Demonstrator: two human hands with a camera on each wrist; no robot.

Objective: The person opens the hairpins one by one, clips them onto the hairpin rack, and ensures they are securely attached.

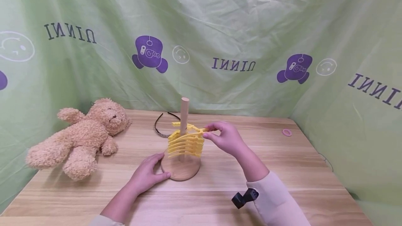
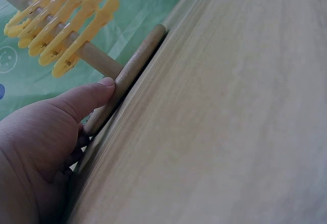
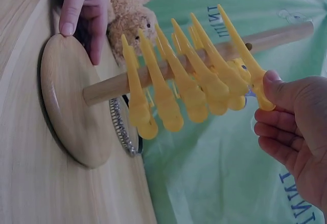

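A wooden stand with an upright post (image 1: 184,112) and a round base (image 1: 180,170) stands on the table. Several yellow plastic hair clips (image 3: 166,98) sit one above another around the post, their narrow tips pointing outward. With thumb and fingers, my right hand (image 1: 226,138) pinches the rounded end of the topmost of these clips (image 3: 240,47), which is around the post and tilted against the others. My left hand (image 1: 146,173) holds the left edge of the base, thumb on the near rim (image 2: 92,98) and fingers along the far side.
A plush teddy bear (image 1: 86,135) lies at the left of the table. Behind the stand is a dark headband (image 1: 157,126) with a beaded part. A pink ring-shaped hair tie (image 1: 287,133) lies at the far right. Green printed cloth (image 1: 194,83) hangs around the table.
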